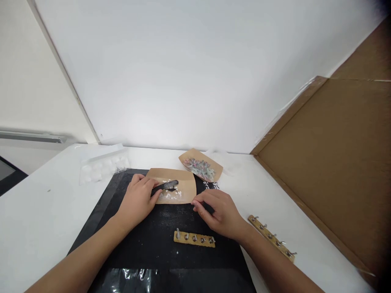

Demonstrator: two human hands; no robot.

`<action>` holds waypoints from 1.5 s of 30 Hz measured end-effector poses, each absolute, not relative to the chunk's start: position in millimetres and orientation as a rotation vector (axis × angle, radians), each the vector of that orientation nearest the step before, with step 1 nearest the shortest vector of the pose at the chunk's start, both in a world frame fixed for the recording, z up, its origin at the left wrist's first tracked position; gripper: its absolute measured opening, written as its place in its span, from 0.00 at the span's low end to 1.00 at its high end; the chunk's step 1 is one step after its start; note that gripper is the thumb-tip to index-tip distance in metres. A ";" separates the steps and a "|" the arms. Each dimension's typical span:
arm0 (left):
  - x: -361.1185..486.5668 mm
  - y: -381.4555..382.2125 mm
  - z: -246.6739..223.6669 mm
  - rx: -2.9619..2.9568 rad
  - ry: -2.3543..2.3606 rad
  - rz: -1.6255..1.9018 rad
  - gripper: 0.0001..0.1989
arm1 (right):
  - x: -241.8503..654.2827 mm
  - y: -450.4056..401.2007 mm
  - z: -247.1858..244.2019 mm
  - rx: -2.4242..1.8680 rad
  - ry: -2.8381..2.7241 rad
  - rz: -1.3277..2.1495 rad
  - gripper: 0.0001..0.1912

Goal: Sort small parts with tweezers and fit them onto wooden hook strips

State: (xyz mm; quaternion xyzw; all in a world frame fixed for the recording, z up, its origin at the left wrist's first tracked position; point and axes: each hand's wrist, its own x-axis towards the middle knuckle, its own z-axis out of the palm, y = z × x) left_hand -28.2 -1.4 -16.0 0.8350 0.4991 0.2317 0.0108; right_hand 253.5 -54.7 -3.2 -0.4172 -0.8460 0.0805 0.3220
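My left hand [139, 196] is closed on a dark tool [165, 186], whose rounded end lies over a brown paper tray [187, 185]. Small white pieces [172, 195] are scattered in that tray. At the tray's right front corner is my right hand [215, 209], its fingers pinched together; a dark object shows partly within them, too hidden to name. Nearer to me, a wooden strip [194, 239] with a row of small metal holders lies on the black mat [152, 244].
Behind stands a second paper tray [201, 164] of colourful small packets. A clear plastic tray [102, 165] sits at the back left. Another wooden strip [271, 238] lies beyond my right forearm. A brown cardboard panel [330, 162] rises on the right.
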 end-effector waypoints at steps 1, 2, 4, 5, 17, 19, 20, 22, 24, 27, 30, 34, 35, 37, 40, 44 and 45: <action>-28.3 -0.7 -16.4 2.594 1.552 0.719 0.12 | 254.2 -54.1 -3.8 -1.115 -2.222 0.204 0.08; -28.3 -0.3 -16.4 2.589 1.542 0.710 0.12 | 254.9 -53.4 -4.3 -1.132 -2.219 0.195 0.08; -28.1 -0.3 -15.5 2.590 1.521 0.679 0.12 | 256.3 -51.8 -5.2 -1.154 -2.202 0.172 0.09; -28.0 -0.6 -14.7 2.593 1.513 0.658 0.11 | 257.1 -50.9 -5.5 -1.165 -2.188 0.162 0.09; -22.8 -8.7 1.0 2.263 1.603 0.954 0.09 | 281.0 -29.5 18.8 -1.656 -1.780 -0.173 0.19; -22.4 -10.5 3.5 2.158 1.625 0.992 0.08 | 287.6 -19.2 32.2 -1.829 -1.859 -0.238 0.19; -22.4 -11.3 4.2 2.139 1.634 1.010 0.09 | 290.9 -11.3 38.5 -1.897 -1.924 -0.230 0.19; -22.5 -12.9 4.9 2.131 1.650 1.039 0.09 | 296.8 9.7 48.2 -2.008 -2.074 -0.170 0.18; -22.4 -14.0 5.2 2.136 1.639 1.048 0.10 | 301.7 35.1 52.7 -2.146 -2.259 -0.009 0.16; -22.0 -14.8 5.3 2.142 1.614 1.039 0.11 | 305.5 69.4 49.9 -2.172 -2.395 0.156 0.19; -22.0 -14.5 4.4 2.137 1.615 1.054 0.11 | 303.8 88.0 41.3 -2.152 -2.484 0.274 0.29; -22.6 -14.5 2.7 2.131 1.596 1.065 0.11 | 300.5 92.9 31.9 -2.129 -2.482 0.317 0.24; -22.6 -14.8 2.7 2.133 1.591 1.059 0.11 | 300.7 92.9 30.7 -2.120 -2.469 0.324 0.23; -22.4 -16.0 3.4 2.139 1.585 1.045 0.11 | 302.4 93.0 29.5 -2.096 -2.442 0.351 0.20; -21.5 -17.9 5.8 2.159 1.591 1.031 0.11 | 306.7 94.4 30.9 -2.039 -2.402 0.402 0.15; -20.6 -19.4 7.8 2.185 1.621 1.010 0.12 | 312.6 96.7 35.6 -1.987 -2.296 0.417 0.07; -20.5 -19.5 7.8 2.186 1.625 1.006 0.12 | 314.0 96.9 36.8 -1.982 -2.264 0.417 0.07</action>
